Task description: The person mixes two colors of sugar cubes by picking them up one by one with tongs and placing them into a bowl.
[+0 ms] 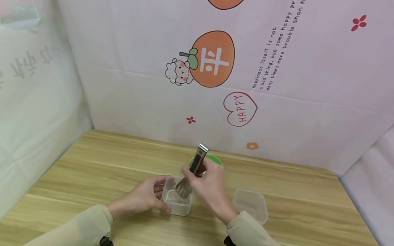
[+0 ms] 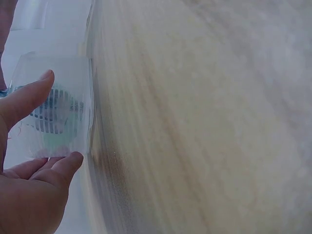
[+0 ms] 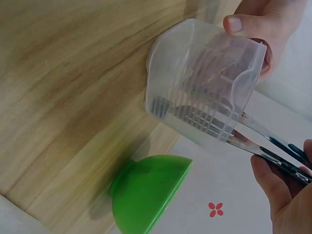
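Observation:
A clear plastic container (image 1: 180,209) with ribbed walls stands on the table. My left hand (image 1: 144,196) holds it from the left side, the thumb (image 2: 29,100) on one wall and the fingers on the opposite one. Metal tongs with dark grip panels (image 1: 197,161) are in my right hand (image 1: 210,186), pinched between thumb and fingers. Their slotted heads reach down inside the container, as the right wrist view also shows through the wall (image 3: 204,112). Whether the tongs' heads have anything between them I cannot tell.
Just behind the right hand is a green bowl (image 3: 146,192), mostly hidden in the head view. To the right lies a clear plastic lid or shallow box (image 1: 262,209). A printed cloth wall (image 1: 139,101) rises at the back edge of the wooden table (image 1: 300,223).

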`<state>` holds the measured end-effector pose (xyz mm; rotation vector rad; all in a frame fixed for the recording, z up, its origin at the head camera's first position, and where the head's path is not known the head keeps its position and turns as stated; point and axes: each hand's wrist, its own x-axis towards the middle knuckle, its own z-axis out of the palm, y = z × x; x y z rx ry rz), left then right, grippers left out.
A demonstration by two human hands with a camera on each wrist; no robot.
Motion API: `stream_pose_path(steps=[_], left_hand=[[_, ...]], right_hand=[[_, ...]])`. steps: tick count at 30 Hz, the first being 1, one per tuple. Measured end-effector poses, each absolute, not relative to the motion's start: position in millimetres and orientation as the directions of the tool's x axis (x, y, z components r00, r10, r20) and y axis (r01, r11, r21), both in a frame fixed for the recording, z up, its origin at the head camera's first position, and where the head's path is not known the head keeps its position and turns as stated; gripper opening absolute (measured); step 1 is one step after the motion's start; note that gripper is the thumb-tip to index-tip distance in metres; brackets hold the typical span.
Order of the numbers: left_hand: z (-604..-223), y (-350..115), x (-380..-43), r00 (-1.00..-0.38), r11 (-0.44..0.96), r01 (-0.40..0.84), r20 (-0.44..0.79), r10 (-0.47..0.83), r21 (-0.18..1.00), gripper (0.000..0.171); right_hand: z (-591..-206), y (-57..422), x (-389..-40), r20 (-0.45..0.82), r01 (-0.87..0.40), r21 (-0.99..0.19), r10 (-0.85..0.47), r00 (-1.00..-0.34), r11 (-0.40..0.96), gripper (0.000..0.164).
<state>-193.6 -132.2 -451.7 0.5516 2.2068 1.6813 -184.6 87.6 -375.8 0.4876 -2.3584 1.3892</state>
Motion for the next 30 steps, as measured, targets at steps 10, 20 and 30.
stream_pose_path(steps=[10, 20, 30], left_hand=[[-450.9, -132.0, -194.5, -0.876, 0.222, 0.112, -0.009, 0.481, 0.969, 0.099], [-448.8, -131.3, -193.1, -0.87, 0.19, 0.112, 0.004, 0.493, 0.975, 0.099], [-451.9, -132.3, -192.7, -0.871, 0.211, 0.112, -0.006, 0.49, 0.971, 0.1]], right_hand=[[-369.3, 89.5, -181.0, 0.444, -0.447, -0.807, -0.103, -0.89, 0.387, 0.02], [-373.1, 93.4, -185.2, 0.406, -0.41, -0.808, -0.103, -0.908, 0.422, 0.02], [-378.8, 93.2, -187.5, 0.378, -0.38, -0.833, -0.09, -0.922, 0.402, 0.017]])
